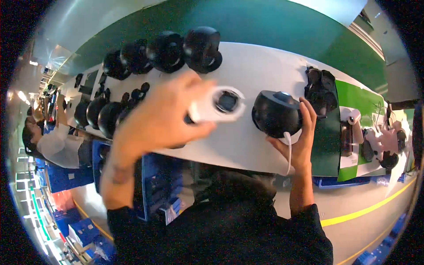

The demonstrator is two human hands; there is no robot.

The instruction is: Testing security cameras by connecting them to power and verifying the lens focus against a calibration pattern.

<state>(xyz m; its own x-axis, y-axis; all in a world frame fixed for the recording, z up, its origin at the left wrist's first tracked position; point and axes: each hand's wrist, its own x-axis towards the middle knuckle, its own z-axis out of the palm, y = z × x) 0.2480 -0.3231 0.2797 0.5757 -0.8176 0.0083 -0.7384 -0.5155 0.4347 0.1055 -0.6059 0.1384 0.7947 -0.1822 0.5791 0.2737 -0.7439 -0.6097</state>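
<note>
My left hand (161, 112), smeared by motion, is closed round a white camera-like part (212, 112) with a dark round window at its end. This part is held above the white table, a little left of the middle. To its right, my right hand (302, 141) grips a rounded black housing (276, 115), thumb low and fingers up its far right side. A small pale, shiny disc (282, 95) shows at the housing's top. From its lower front a white cable (289, 154) hangs down past my palm. The two things are apart.
Several round black housings (165, 52) line the back left of the white table (247, 59), with more behind my left arm. Black moulded parts (320, 90) lie at right, beside a green mat (349, 95) with white devices (353, 115). Blue crates (163, 185) stand below. A person (59, 143) sits far left.
</note>
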